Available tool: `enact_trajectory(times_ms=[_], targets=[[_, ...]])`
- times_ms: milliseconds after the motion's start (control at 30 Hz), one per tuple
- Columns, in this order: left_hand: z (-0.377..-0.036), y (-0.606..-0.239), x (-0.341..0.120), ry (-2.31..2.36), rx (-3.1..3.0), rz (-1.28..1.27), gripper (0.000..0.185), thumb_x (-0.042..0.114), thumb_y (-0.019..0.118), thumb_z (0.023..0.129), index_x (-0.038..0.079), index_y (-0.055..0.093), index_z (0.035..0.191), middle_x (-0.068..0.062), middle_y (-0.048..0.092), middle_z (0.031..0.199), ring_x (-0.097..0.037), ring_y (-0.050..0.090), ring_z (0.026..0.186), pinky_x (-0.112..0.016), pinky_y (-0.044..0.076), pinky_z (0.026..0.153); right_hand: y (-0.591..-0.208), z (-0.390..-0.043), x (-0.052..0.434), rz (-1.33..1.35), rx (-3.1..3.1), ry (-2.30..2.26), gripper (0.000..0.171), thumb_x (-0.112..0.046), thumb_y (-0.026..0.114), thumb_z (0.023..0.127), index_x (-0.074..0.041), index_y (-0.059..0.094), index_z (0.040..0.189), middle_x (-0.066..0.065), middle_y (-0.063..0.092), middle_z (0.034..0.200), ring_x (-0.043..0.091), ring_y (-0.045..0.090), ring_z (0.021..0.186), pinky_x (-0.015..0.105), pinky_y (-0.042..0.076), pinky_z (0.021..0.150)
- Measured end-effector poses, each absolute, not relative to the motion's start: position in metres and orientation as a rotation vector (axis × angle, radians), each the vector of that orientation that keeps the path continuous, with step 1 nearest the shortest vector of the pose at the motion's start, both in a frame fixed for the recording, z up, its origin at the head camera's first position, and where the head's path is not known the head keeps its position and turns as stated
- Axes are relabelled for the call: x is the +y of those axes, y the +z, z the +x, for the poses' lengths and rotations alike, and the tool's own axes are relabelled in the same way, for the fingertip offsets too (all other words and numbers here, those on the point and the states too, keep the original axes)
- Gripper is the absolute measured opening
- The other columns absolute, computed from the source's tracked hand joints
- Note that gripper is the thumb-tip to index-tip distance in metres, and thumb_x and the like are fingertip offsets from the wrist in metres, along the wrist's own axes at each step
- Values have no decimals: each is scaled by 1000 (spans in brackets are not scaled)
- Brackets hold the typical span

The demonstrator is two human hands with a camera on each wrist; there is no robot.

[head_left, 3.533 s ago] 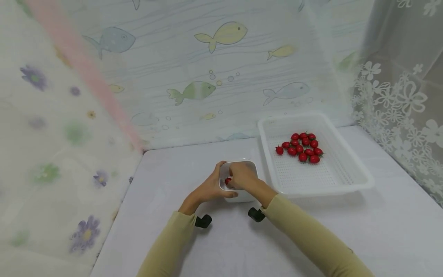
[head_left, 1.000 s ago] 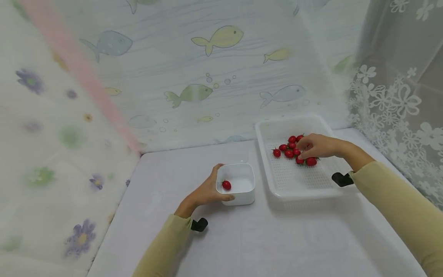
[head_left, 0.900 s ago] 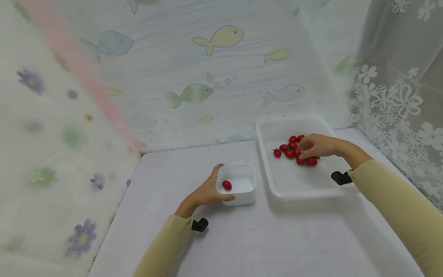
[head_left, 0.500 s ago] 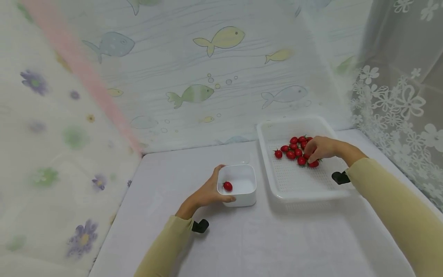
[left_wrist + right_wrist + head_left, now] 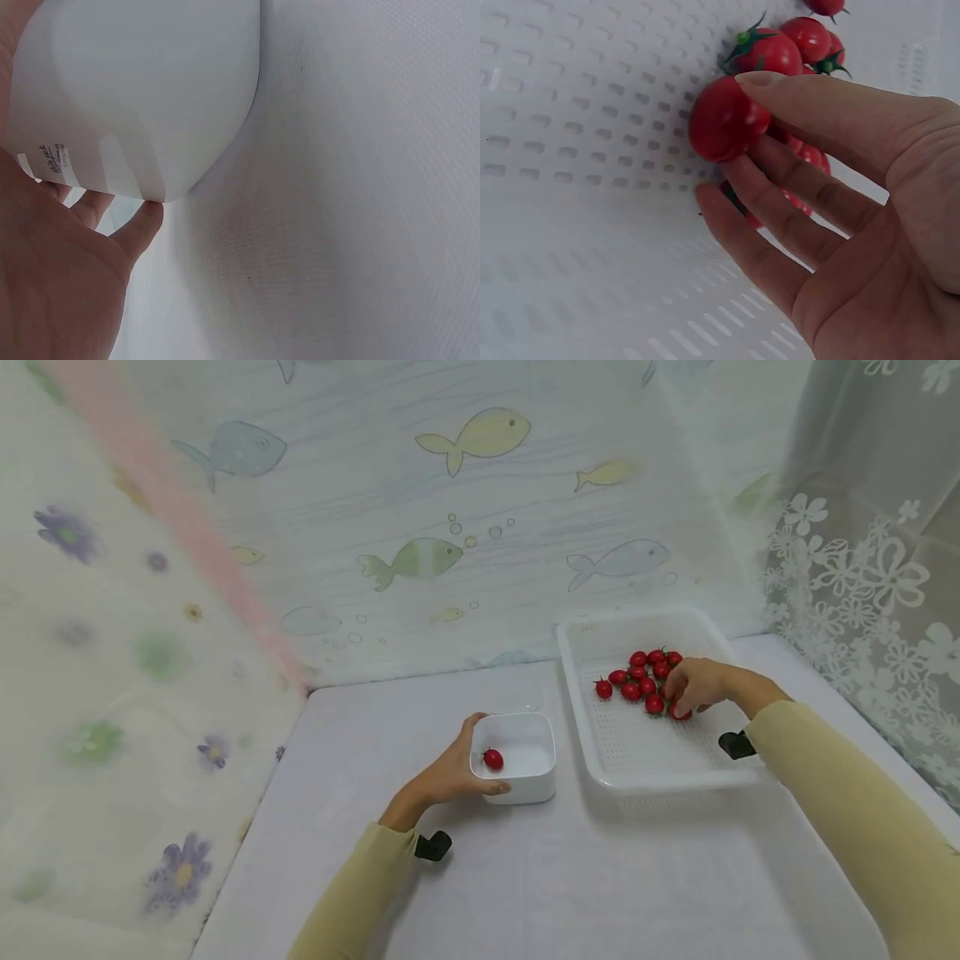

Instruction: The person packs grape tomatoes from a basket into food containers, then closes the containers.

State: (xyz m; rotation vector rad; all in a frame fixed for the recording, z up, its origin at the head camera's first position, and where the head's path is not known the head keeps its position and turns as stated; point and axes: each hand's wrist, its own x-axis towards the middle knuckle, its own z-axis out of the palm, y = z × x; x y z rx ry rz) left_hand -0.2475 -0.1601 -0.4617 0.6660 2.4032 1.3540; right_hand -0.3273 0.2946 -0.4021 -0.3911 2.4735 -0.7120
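My left hand [image 5: 450, 774] grips a small white plastic container [image 5: 531, 791], thumb on the near side and fingers behind. The left wrist view shows the container's wall [image 5: 150, 90] with a small printed label, and fingertips against it. One red cherry tomato [image 5: 492, 759] lies inside the container. My right hand [image 5: 703, 680] is down in a white perforated basket [image 5: 652, 756] holding several cherry tomatoes [image 5: 632, 692]. In the right wrist view, thumb and fingers of the right hand [image 5: 870, 202] pinch a cherry tomato [image 5: 724, 120] at the near end of the pile.
A white cloth covers the table [image 5: 465, 893]. Behind it hangs a fish-print sheet [image 5: 480, 510], with a flower-print sheet [image 5: 112, 693] on the left and a lace curtain [image 5: 877, 585] on the right. A clear flat piece lies behind the container.
My right hand left the container, where it was 3.5 seconds ago, and went right to the basket. There it shifted slightly among the tomatoes onto a near one. The left hand stayed on the container.
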Motion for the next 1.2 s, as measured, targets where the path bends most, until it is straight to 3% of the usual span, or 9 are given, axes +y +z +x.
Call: enact_trajectory(times_ms=[267, 500, 1200], targets=[[-249, -463, -161, 1345, 2403, 638, 117, 35, 91, 74, 18, 12, 159, 2, 39, 149, -23, 45, 132, -49, 44, 110, -409, -327, 292, -321, 2435, -746, 39, -5, 77, 87, 14, 57, 114, 25, 59, 113, 29, 65, 94, 42, 60, 81], [-248, -463, -161, 1350, 2402, 641, 118, 35, 91, 74, 17, 11, 159, 1, 39, 149, -23, 45, 131, -49, 45, 109, -406, -325, 291, -319, 2433, -750, 34, -4, 79, 86, 12, 58, 107, 21, 58, 106, 27, 63, 93, 39, 61, 79], [-250, -465, -160, 1367, 2401, 676, 114, 33, 91, 74, 21, 13, 157, 2, 40, 148, -20, 45, 131, -46, 46, 108, -370, -312, 283, -446, 2509, -764, 28, -7, 77, 89, 9, 65, 109, 15, 65, 99, 20, 66, 85, 39, 60, 78]])
